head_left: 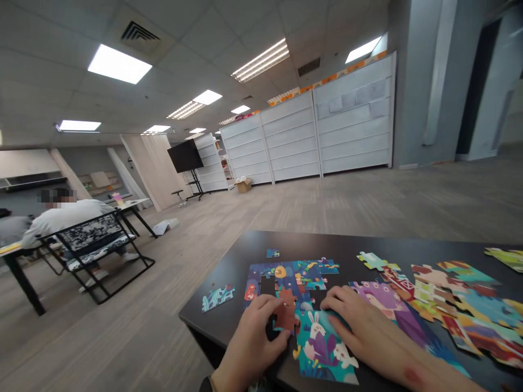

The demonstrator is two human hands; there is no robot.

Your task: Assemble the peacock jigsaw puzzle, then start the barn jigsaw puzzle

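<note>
My left hand (pixel 257 335) holds a reddish-brown jigsaw puzzle piece (pixel 286 307) between thumb and fingers, over the lower part of a dark blue puzzle section (pixel 255 269). A teal section with white rabbits and a purple plant (pixel 322 345) lies just right of that piece. My right hand (pixel 353 313) lies flat with fingers stretched, its fingertips by the upper right edge of the rabbit section. Beneath and beyond the right forearm is a purple creature section (pixel 378 296). Part of the blue section is hidden by my left hand.
Loose on the black table (pixel 229 272) are a light blue piece (pixel 218 298), a small blue piece (pixel 272 253) and a green piece (pixel 371 260). Several more pieces (pixel 482 305) overlap at the right. A person (pixel 69 218) sits at another table on the far left.
</note>
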